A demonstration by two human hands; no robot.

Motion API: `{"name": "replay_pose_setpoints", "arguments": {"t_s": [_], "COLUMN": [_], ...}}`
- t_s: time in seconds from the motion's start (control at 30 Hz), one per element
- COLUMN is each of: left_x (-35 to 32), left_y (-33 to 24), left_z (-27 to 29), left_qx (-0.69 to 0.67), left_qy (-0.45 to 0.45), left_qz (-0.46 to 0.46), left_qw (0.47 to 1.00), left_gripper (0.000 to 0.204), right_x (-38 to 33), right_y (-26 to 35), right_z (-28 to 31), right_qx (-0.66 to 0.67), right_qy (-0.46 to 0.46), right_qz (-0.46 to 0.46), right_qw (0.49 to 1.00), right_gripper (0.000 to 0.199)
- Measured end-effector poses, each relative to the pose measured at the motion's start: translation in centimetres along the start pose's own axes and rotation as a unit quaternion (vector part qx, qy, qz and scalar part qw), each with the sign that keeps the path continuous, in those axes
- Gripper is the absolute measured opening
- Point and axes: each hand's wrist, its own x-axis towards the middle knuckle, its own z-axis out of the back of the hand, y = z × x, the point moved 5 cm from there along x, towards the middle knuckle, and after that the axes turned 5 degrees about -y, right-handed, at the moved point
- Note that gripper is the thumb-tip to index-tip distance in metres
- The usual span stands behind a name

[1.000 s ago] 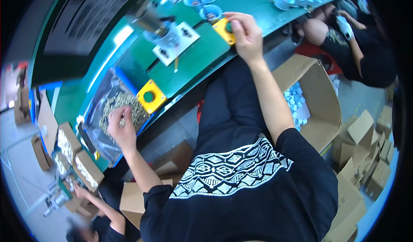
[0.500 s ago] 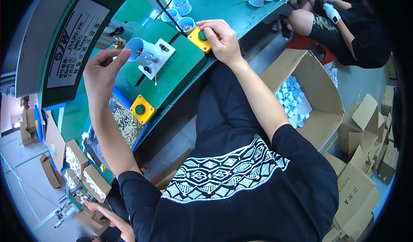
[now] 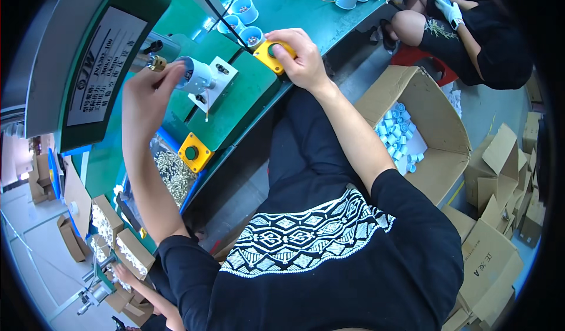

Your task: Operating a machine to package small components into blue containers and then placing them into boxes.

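A light-blue plastic cup-shaped housing (image 3: 199,75) lies on its side in a metal fixture (image 3: 225,71) under the press head. At its open mouth is my left hand (image 3: 145,95), thumb and fingers pinched together; anything between the fingertips is hidden. A thin wire (image 3: 207,111) hangs from the housing. My right hand (image 3: 303,60) grips a yellow push-button box (image 3: 269,61) at the bench's front edge, thumb over its green button. A second yellow button box (image 3: 195,152) sits to the left, untouched.
The green press (image 3: 106,66) looms at upper left. More blue housings (image 3: 243,11) stand on the bench (image 3: 294,13). Small metal parts (image 3: 173,175) fill a blue-edged tray. A carton (image 3: 438,137) of small blue pieces stands at right. Other people sit at upper right and work at lower left.
My left hand has shifted slightly right, its fingertips now further over the housing's mouth. My right hand stays on the button box. The whole view has shifted slightly.
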Motion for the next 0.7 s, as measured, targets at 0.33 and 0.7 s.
{"name": "replay_pose_setpoints", "arguments": {"t_s": [0.33,0.7], "left_x": [-18.8,-16.8], "left_y": [4.3,4.4], "left_z": [-3.1,-1.9], "left_qx": [0.197,0.121], "left_qy": [-0.282,-0.153], "left_qz": [-0.014,-0.022], "left_qw": [0.939,0.981], "left_gripper": [0.023,0.025], "right_x": [-0.7,-0.4], "right_y": [0.0,-2.1], "right_z": [-1.2,-0.2], "right_qx": [-0.003,0.071], "right_qy": [0.007,-0.031], "right_qz": [0.099,0.15], "right_qw": [0.995,0.986], "right_gripper": [0.019,0.022]}}
